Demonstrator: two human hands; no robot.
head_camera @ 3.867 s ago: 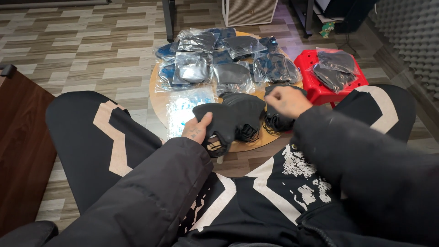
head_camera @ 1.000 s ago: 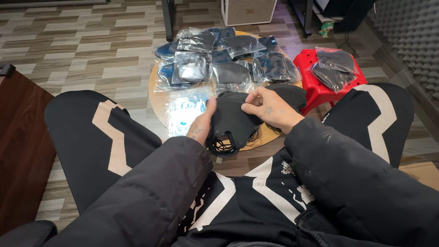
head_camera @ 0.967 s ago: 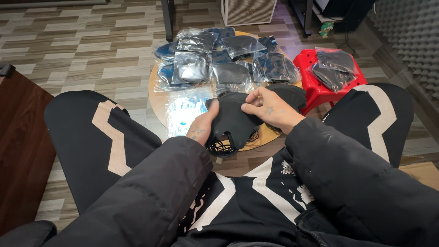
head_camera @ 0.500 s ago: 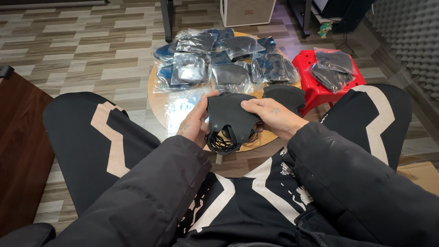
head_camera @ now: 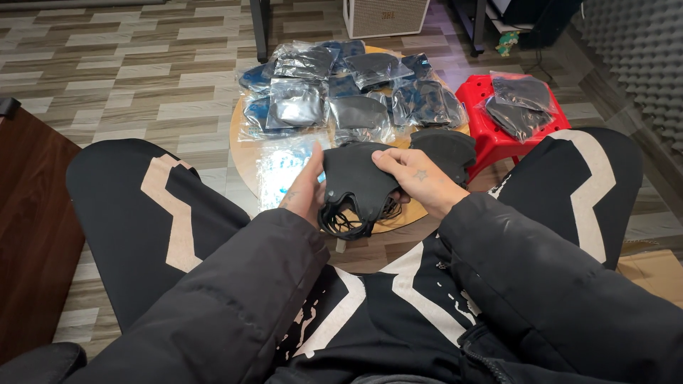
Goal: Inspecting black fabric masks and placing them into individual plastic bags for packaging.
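Both hands hold a folded stack of black face masks (head_camera: 353, 178) over the near edge of a small round wooden table (head_camera: 242, 153). My left hand (head_camera: 307, 190) grips the stack's left side, thumb on top. My right hand (head_camera: 413, 178) pinches its right edge. Black ear loops dangle below the stack. More loose black masks (head_camera: 445, 146) lie on the table just right of my hands.
Several clear plastic bags of dark masks (head_camera: 341, 92) cover the far half of the table. A red plastic stool (head_camera: 498, 124) at the right carries more bagged masks. A dark wooden cabinet (head_camera: 28, 227) stands at the left; my knees flank the table.
The masks were spread out on the table; my hands gathered and folded them into one stack, then lifted it slightly toward me.
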